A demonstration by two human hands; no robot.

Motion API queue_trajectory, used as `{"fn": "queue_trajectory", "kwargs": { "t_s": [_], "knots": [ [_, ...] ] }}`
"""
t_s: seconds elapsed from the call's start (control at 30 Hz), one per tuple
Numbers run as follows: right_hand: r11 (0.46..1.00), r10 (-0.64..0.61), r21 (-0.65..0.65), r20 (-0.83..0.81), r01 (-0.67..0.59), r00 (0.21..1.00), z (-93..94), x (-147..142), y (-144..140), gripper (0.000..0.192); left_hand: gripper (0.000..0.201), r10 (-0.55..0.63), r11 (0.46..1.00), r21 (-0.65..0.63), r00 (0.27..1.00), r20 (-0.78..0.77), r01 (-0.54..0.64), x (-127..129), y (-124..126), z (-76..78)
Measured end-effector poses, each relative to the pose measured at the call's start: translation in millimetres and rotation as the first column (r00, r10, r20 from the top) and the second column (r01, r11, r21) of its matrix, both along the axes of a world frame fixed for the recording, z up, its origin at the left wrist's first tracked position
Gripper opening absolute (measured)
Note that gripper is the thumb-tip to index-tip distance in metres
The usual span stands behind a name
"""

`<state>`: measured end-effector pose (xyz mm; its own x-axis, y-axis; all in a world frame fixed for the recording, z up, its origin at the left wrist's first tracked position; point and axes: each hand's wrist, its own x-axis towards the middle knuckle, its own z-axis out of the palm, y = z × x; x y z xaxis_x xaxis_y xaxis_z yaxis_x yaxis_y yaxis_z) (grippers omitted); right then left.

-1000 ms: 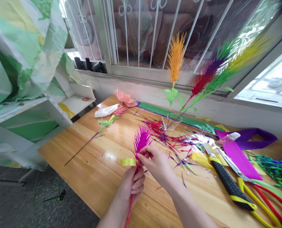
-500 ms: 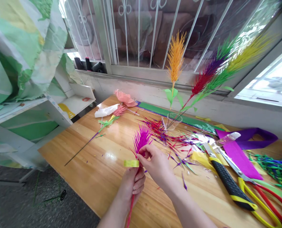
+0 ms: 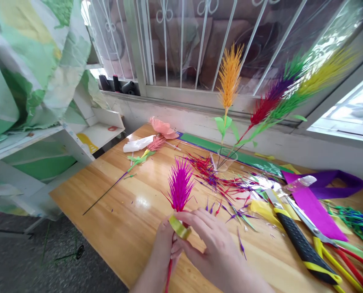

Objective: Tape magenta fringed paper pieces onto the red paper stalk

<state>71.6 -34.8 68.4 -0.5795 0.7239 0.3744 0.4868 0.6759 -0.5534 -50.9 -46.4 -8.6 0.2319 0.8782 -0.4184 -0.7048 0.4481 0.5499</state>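
Observation:
A magenta artificial wheat ear (image 3: 180, 185) with a few red spikes at its base stands upright over the table. Its pinkish-red stem (image 3: 168, 272) passes down through my left hand (image 3: 161, 248), whose fingers are wrapped round it below the ear. A small roll of yellow-green tape (image 3: 179, 228) sits at the ear's base, tilted. My right hand (image 3: 212, 240) reaches in from the right, its fingers bent round the roll. The fingertips near the stem are partly hidden behind the tape.
Red and purple spikes (image 3: 206, 171) lie scattered on the table. Finished ears, one orange (image 3: 230, 77), stand in a clear cup (image 3: 227, 159). A utility knife (image 3: 303, 240) and scissors (image 3: 322, 236) lie at right. A pink ear (image 3: 156, 143) on a long stem lies left.
My right hand has moved from pinching at the ear's base down onto the tape roll, which has tilted. More of the magenta ear now shows.

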Motion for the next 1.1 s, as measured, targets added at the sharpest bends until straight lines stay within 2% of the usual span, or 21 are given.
{"fn": "queue_trajectory", "kwargs": {
  "t_s": [0.17,0.27,0.37,0.47,0.6,0.7,0.77,0.87,0.97,1.1],
  "knots": [
    [1.000,-0.012,-0.027,0.012,0.013,1.000,-15.6,20.6,-0.9,0.045,0.031,0.055,0.997,0.043,0.996,0.075,-0.058,2.0,0.0,10.7],
    [0.999,-0.032,-0.006,0.046,0.033,0.998,-21.9,28.3,1.8,0.043,0.033,0.021,0.998,0.063,0.996,0.088,-0.027,3.4,-2.4,13.5],
    [0.999,-0.040,0.033,0.007,0.039,0.999,-24.2,30.6,3.4,0.041,0.045,-0.031,0.996,0.087,0.996,0.079,0.024,4.2,-5.5,15.2],
    [0.998,-0.051,0.038,-0.033,0.052,0.998,-24.0,30.2,2.6,0.040,0.048,-0.036,0.995,0.097,0.996,0.076,0.028,6.2,-7.1,17.5],
    [0.995,-0.063,0.076,-0.056,0.067,0.996,-25.4,31.4,-1.0,0.041,0.036,0.084,0.994,0.076,0.996,0.003,-0.084,10.6,-6.7,20.9],
    [0.992,-0.060,0.105,-0.063,0.066,0.996,-28.4,33.7,-3.8,0.040,0.028,0.181,0.975,0.141,0.981,-0.067,-0.170,11.5,-6.4,21.8],
    [0.989,-0.050,0.136,-0.068,0.059,0.996,-29.9,34.8,-4.4,0.040,0.026,0.197,0.969,0.166,0.978,-0.070,-0.183,10.0,-6.2,21.0],
    [0.984,-0.043,0.168,-0.084,0.057,0.996,-30.8,35.0,-3.2,0.038,0.023,0.161,0.977,0.138,0.987,0.007,-0.161,6.2,-4.5,17.9],
    [0.988,-0.058,0.137,-0.112,0.073,0.992,-31.8,34.1,-1.2,0.036,0.027,0.086,0.989,0.114,0.991,0.099,-0.097,3.9,-0.7,14.2],
    [0.993,-0.092,0.055,-0.183,0.103,0.979,-37.1,32.7,0.5,0.034,0.027,0.100,0.986,0.127,0.992,0.080,-0.110,5.5,4.8,13.1]
  ]
}}
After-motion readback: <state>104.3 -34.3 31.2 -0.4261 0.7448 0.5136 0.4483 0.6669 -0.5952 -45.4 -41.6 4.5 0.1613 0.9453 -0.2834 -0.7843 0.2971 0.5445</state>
